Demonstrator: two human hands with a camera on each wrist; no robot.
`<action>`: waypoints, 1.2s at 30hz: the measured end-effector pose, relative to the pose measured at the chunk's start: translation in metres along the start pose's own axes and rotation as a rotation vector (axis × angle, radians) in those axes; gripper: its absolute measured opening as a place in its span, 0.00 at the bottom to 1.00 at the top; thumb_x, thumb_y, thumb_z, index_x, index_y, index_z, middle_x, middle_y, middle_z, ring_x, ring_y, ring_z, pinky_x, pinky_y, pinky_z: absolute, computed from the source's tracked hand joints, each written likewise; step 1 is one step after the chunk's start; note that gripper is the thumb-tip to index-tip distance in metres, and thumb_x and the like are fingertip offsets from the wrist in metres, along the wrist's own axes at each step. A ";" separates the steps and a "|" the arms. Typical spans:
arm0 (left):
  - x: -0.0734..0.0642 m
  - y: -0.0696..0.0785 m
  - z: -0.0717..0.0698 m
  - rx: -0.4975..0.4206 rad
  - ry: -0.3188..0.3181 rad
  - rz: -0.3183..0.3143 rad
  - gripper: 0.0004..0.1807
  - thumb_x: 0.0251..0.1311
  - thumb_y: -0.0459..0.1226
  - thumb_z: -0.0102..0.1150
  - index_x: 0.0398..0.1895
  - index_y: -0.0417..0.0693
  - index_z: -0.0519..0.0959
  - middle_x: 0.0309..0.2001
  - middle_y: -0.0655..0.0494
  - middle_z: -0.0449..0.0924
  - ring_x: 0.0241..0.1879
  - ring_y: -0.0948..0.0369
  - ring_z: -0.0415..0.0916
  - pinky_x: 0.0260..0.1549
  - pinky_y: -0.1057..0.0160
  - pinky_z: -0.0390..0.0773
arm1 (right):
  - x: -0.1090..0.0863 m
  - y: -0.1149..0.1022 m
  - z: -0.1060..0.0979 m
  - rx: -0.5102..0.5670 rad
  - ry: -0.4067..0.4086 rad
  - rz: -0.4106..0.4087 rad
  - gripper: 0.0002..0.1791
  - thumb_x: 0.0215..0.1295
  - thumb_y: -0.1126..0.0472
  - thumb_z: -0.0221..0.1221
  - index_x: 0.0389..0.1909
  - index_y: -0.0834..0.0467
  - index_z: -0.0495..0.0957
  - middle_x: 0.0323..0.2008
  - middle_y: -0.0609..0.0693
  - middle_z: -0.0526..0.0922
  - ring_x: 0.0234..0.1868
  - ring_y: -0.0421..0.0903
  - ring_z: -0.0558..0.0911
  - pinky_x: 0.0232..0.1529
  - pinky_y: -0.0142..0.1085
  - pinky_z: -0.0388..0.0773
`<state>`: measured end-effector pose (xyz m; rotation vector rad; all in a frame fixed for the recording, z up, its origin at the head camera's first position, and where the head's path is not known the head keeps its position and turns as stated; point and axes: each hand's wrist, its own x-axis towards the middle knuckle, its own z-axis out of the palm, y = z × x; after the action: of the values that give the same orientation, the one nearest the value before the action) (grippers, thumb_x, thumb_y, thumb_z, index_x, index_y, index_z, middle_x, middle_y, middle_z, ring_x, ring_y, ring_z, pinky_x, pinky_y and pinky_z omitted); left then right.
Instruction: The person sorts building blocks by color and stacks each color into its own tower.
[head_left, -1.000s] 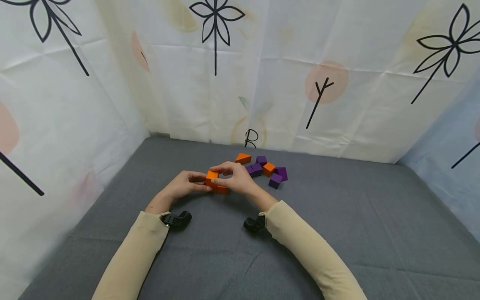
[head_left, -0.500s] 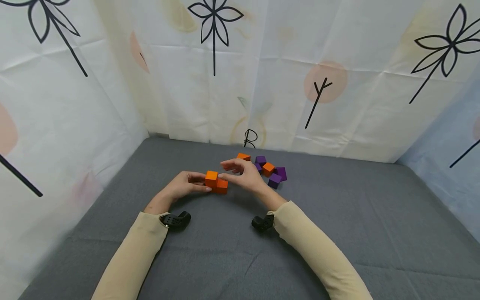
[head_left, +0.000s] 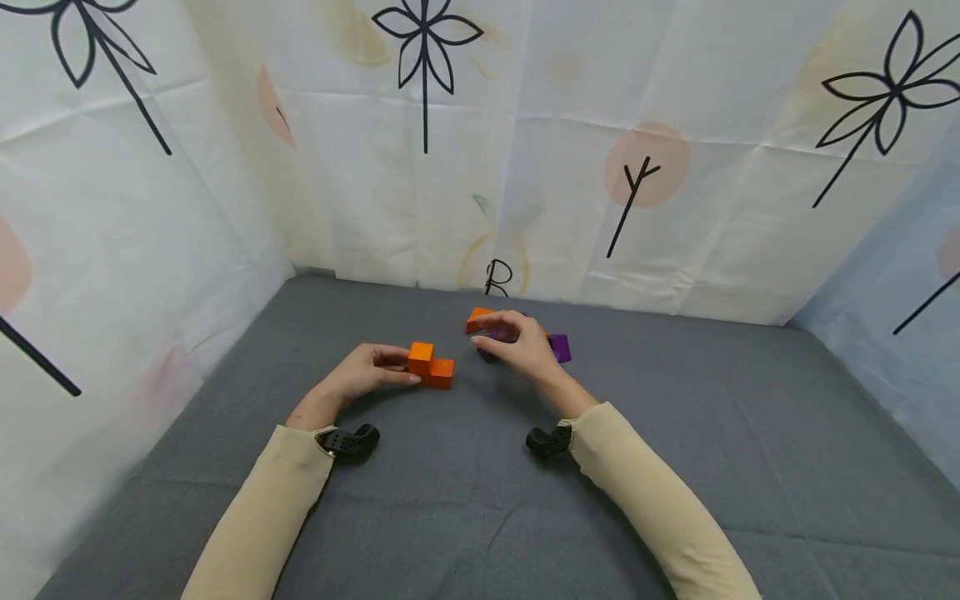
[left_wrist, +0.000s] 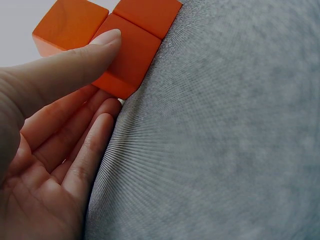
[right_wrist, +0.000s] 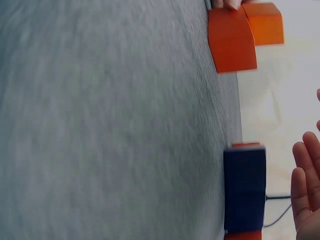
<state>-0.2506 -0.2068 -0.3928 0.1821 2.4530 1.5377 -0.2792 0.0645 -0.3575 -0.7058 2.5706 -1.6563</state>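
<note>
My left hand point(head_left: 367, 371) holds the lower left orange cube point(left_wrist: 137, 50) of a small stack, thumb across its near face and fingers beside it. On that cube sits an upper orange cube point(head_left: 421, 356). Another orange cube point(head_left: 442, 374) stands against the lower one's right side. My right hand point(head_left: 523, 343) is over the loose blocks, thumb and fingers curved and apart, with nothing seen between them. Beneath and behind it are purple blocks point(head_left: 559, 347), partly hidden. An orange triangular block point(head_left: 477, 320) lies just beyond its fingertips.
A grey cloth point(head_left: 420, 500) covers the table. Behind it hangs a patterned white curtain point(head_left: 360, 208), which also runs along the left side. In the right wrist view, a dark purple block point(right_wrist: 244, 187) stands with orange edges showing above and below it.
My right hand has let go of the upper orange cube and moved right, over the loose blocks. The left hand has stayed at the stack.
</note>
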 end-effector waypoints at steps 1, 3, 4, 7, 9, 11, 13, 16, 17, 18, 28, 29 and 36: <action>0.000 0.000 0.000 0.001 -0.001 -0.002 0.31 0.54 0.39 0.69 0.61 0.38 0.73 0.59 0.41 0.76 0.59 0.49 0.73 0.60 0.49 0.70 | 0.000 0.001 -0.002 -0.008 0.012 0.009 0.21 0.60 0.59 0.66 0.53 0.62 0.79 0.53 0.57 0.80 0.51 0.54 0.80 0.50 0.44 0.77; 0.000 0.000 0.000 0.002 -0.001 -0.004 0.31 0.54 0.39 0.69 0.62 0.38 0.73 0.59 0.41 0.76 0.59 0.49 0.73 0.60 0.48 0.70 | -0.001 0.002 -0.006 -0.026 0.036 0.019 0.21 0.60 0.58 0.66 0.52 0.61 0.79 0.53 0.55 0.80 0.52 0.55 0.79 0.52 0.46 0.76; 0.000 0.000 -0.001 0.004 -0.001 -0.004 0.31 0.54 0.39 0.69 0.62 0.38 0.73 0.59 0.41 0.76 0.59 0.49 0.73 0.60 0.48 0.70 | -0.002 0.003 -0.008 -0.031 0.045 0.022 0.21 0.60 0.58 0.66 0.53 0.61 0.79 0.54 0.55 0.80 0.53 0.55 0.78 0.54 0.48 0.75; 0.000 0.000 -0.001 0.004 0.000 -0.003 0.31 0.54 0.39 0.69 0.61 0.38 0.73 0.59 0.41 0.76 0.59 0.49 0.73 0.60 0.48 0.70 | -0.004 0.006 -0.014 -0.048 0.066 0.032 0.21 0.60 0.57 0.65 0.53 0.61 0.79 0.55 0.55 0.79 0.55 0.57 0.76 0.57 0.51 0.72; -0.001 0.000 -0.001 0.005 0.001 -0.003 0.31 0.54 0.39 0.69 0.62 0.38 0.73 0.59 0.41 0.75 0.59 0.49 0.73 0.60 0.49 0.70 | -0.005 0.007 -0.017 -0.066 0.075 0.037 0.21 0.60 0.57 0.66 0.53 0.61 0.79 0.55 0.56 0.78 0.56 0.58 0.75 0.60 0.51 0.70; -0.001 0.000 -0.001 0.005 0.003 -0.004 0.31 0.54 0.39 0.69 0.62 0.38 0.73 0.60 0.41 0.75 0.59 0.49 0.73 0.60 0.49 0.70 | -0.005 0.009 -0.021 -0.088 0.081 0.040 0.22 0.60 0.57 0.66 0.53 0.61 0.79 0.55 0.56 0.78 0.57 0.56 0.75 0.61 0.51 0.69; -0.002 0.000 -0.001 0.006 0.003 -0.005 0.31 0.55 0.39 0.69 0.62 0.38 0.73 0.60 0.41 0.75 0.59 0.49 0.73 0.60 0.49 0.70 | -0.006 0.011 -0.024 -0.104 0.084 0.037 0.22 0.60 0.57 0.66 0.53 0.60 0.79 0.54 0.56 0.79 0.57 0.55 0.75 0.62 0.51 0.68; -0.002 0.001 -0.001 0.009 0.004 -0.008 0.32 0.55 0.39 0.69 0.62 0.38 0.72 0.60 0.41 0.75 0.59 0.49 0.73 0.60 0.49 0.70 | -0.007 0.013 -0.028 -0.106 0.090 0.043 0.22 0.60 0.57 0.66 0.54 0.60 0.79 0.55 0.56 0.79 0.58 0.54 0.74 0.63 0.50 0.68; -0.003 0.001 -0.001 0.011 0.003 -0.009 0.32 0.55 0.39 0.69 0.62 0.38 0.72 0.60 0.41 0.75 0.59 0.49 0.73 0.60 0.49 0.70 | -0.007 0.014 -0.030 -0.105 0.092 0.050 0.22 0.60 0.57 0.66 0.54 0.59 0.79 0.55 0.56 0.78 0.59 0.54 0.74 0.63 0.51 0.68; -0.003 0.002 -0.001 0.012 0.003 -0.010 0.32 0.55 0.39 0.69 0.62 0.38 0.72 0.60 0.41 0.75 0.59 0.49 0.73 0.60 0.49 0.70 | -0.008 0.014 -0.031 -0.106 0.096 0.058 0.22 0.60 0.56 0.66 0.54 0.59 0.79 0.56 0.55 0.78 0.59 0.54 0.73 0.63 0.51 0.67; -0.002 0.001 0.000 0.005 0.002 -0.002 0.32 0.54 0.39 0.69 0.62 0.37 0.72 0.60 0.41 0.75 0.60 0.48 0.72 0.60 0.49 0.70 | -0.012 0.018 -0.042 -0.179 0.101 0.159 0.25 0.60 0.54 0.66 0.58 0.57 0.77 0.65 0.57 0.69 0.64 0.58 0.68 0.65 0.54 0.64; -0.002 0.001 0.000 0.002 0.002 -0.002 0.32 0.54 0.39 0.69 0.62 0.37 0.72 0.60 0.41 0.75 0.60 0.48 0.72 0.60 0.48 0.70 | -0.012 0.018 -0.043 -0.188 0.095 0.168 0.26 0.60 0.54 0.66 0.59 0.56 0.76 0.65 0.57 0.68 0.64 0.59 0.68 0.64 0.54 0.65; -0.001 0.000 -0.001 0.004 0.003 -0.007 0.32 0.54 0.39 0.69 0.62 0.37 0.73 0.60 0.41 0.75 0.60 0.48 0.72 0.61 0.48 0.69 | -0.013 0.022 -0.047 -0.202 0.068 0.170 0.30 0.60 0.54 0.65 0.63 0.56 0.72 0.67 0.58 0.66 0.68 0.59 0.63 0.65 0.56 0.62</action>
<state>-0.2497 -0.2079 -0.3920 0.1720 2.4568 1.5320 -0.2865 0.1179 -0.3584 -0.4273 2.7842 -1.4106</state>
